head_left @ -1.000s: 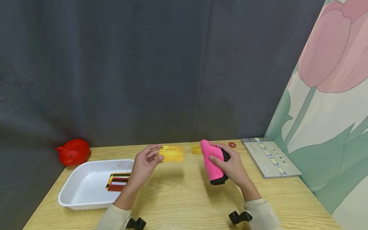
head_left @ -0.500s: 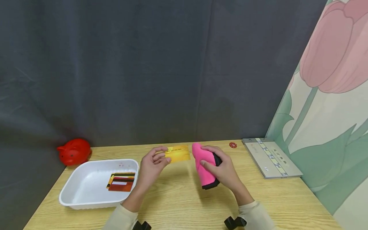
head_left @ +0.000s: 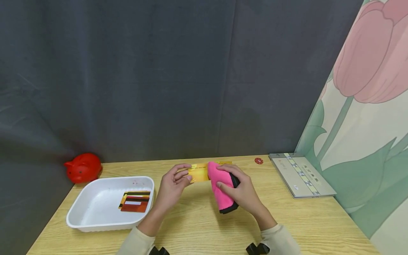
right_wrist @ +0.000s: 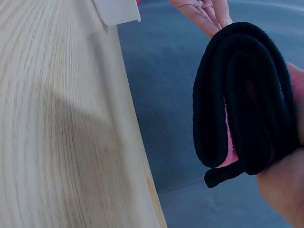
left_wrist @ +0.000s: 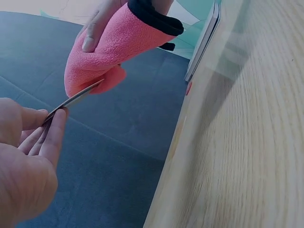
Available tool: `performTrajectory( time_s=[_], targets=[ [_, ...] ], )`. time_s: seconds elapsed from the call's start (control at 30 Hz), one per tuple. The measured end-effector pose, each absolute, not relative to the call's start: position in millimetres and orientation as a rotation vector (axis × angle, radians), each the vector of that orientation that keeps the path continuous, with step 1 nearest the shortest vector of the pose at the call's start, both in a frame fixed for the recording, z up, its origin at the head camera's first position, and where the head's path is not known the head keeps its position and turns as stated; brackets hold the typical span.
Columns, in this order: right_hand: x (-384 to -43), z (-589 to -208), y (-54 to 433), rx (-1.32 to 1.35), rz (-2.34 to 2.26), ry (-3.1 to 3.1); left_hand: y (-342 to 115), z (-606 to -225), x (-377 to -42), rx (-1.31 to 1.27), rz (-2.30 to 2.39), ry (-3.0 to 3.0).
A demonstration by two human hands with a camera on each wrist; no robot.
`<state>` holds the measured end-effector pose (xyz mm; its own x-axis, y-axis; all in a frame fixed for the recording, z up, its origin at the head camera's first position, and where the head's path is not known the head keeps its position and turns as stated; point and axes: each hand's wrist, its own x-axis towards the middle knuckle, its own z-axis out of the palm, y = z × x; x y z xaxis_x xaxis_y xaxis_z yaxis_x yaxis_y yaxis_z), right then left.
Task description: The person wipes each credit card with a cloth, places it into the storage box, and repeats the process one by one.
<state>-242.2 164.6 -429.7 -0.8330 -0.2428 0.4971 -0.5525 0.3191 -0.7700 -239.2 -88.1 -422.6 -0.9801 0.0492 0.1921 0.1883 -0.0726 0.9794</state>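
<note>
My left hand (head_left: 173, 186) pinches a yellow bank card (head_left: 198, 173) by its left end, thumb on one face and fingers on the other. A folded pink towel (head_left: 220, 189) with black edging is gripped in my right hand (head_left: 244, 191), to the right of the card. The towel covers the card's right end in the head view. Seen edge-on in the left wrist view, the card (left_wrist: 73, 100) has its far end against the towel (left_wrist: 109, 47), a flap of which hangs beyond it. Folded black-edged layers of the towel (right_wrist: 242, 95) face the right wrist camera.
A white tray (head_left: 76, 212) at the left holds several cards (head_left: 135, 202). Behind it sits a red piggy bank (head_left: 83, 168). Another yellow card (head_left: 225, 162) shows behind the right hand. A red chip (head_left: 259, 160) and a grey album (head_left: 301, 175) lie at the back right.
Both hands have come together: the left hand moved right with the card, the right hand moved left with the towel. The towel now covers the card's right end.
</note>
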Motion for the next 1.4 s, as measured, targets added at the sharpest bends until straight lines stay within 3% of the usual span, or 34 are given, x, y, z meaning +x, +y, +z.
performTrajectory(
  time_s=[0.47,1.4],
  targets=[
    [-241.3,-432.5,156.9,0.761,1.321,-2.268,-86.6,-430.0,-241.0,-0.295,-2.180,-2.062],
    [-235.1,-441.2,139.4,0.829,1.435,-2.340,-76.9,-432.5,-235.3,-0.358,-1.998,-2.241]
  ],
)
